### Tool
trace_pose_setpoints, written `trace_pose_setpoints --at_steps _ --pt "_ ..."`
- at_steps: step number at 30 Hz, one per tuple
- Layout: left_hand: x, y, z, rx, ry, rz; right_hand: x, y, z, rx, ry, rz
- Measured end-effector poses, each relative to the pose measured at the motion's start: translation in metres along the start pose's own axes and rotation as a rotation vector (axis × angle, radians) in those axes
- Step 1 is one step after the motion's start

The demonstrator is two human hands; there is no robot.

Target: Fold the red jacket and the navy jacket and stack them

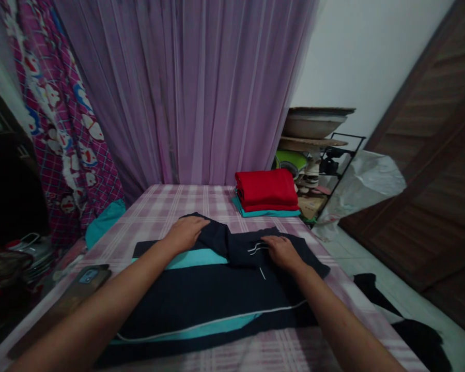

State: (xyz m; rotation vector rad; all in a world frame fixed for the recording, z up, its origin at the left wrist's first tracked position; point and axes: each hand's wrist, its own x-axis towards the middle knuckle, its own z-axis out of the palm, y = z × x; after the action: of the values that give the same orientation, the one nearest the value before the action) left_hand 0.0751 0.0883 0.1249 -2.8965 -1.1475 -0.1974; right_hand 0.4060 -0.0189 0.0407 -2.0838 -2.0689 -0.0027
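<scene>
A dark navy garment point(217, 289) with turquoise panels and thin white piping lies spread and partly folded on the checked cloth surface. One narrower part of it, which looks like a sleeve, is folded over the top. My left hand point(186, 233) rests on the garment's far left portion, fingers stretched out over the fabric. Farther right, my right hand point(282, 252) lies on the garment beside short white lines, its fingers extended and slightly apart. Both palms face down, so their undersides are hidden.
A folded red cloth point(267, 189) sits on a turquoise one point(271, 212) at the far right corner. A phone-like object point(87, 279) lies at left. Beyond are a purple curtain point(201, 93), a rack point(339, 155), a plastic bag point(368, 181) and dark cloth point(418, 336) on the floor.
</scene>
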Motion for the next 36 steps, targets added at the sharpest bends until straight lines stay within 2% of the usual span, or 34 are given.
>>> trace_pose_setpoints --at_steps 2,4,7,10,13,15,17,19,21,23,26,27,29,32,36 --pt "0.028 0.018 0.009 -0.004 -0.016 0.069 -0.005 0.005 0.011 0.043 -0.004 0.022" --pt "0.048 0.028 0.019 0.011 -0.083 0.124 -0.012 0.009 0.023 0.100 0.034 0.052" --pt "0.057 0.031 0.028 0.064 -0.193 0.229 -0.020 0.014 0.035 0.187 0.124 0.061" --pt "0.038 0.026 0.026 0.117 -0.186 0.308 -0.024 0.017 0.041 0.222 0.237 0.069" --pt "-0.004 0.023 0.020 0.201 -0.134 0.400 -0.027 0.015 0.041 0.187 0.295 0.113" --pt "-0.036 0.024 0.018 0.240 -0.162 0.413 -0.028 0.014 0.040 0.162 0.274 0.123" --pt "-0.064 0.028 0.016 0.226 -0.247 0.365 -0.028 0.013 0.039 0.149 0.251 0.129" --pt "-0.080 0.032 0.011 0.167 -0.330 0.287 -0.029 0.012 0.040 0.147 0.252 0.135" --pt "-0.080 0.034 0.003 0.123 -0.342 0.191 -0.029 0.012 0.041 0.143 0.259 0.118" --pt "-0.066 0.028 -0.005 0.125 -0.272 0.092 -0.030 0.011 0.042 0.136 0.265 0.090" --pt "-0.035 0.001 -0.008 0.167 -0.138 -0.020 -0.031 0.013 0.044 0.157 0.284 0.066" --pt "-0.027 -0.011 -0.004 0.185 -0.132 -0.044 -0.031 0.015 0.045 0.178 0.290 0.066" --pt "-0.016 -0.037 0.006 0.204 -0.240 -0.104 -0.030 0.018 0.047 0.235 0.288 0.065" --pt "-0.017 -0.066 0.024 0.171 -0.405 -0.169 -0.026 0.025 0.051 0.324 0.268 0.051" --pt "-0.029 -0.076 0.030 0.206 -0.381 -0.231 -0.022 0.031 0.051 0.426 0.213 0.073"
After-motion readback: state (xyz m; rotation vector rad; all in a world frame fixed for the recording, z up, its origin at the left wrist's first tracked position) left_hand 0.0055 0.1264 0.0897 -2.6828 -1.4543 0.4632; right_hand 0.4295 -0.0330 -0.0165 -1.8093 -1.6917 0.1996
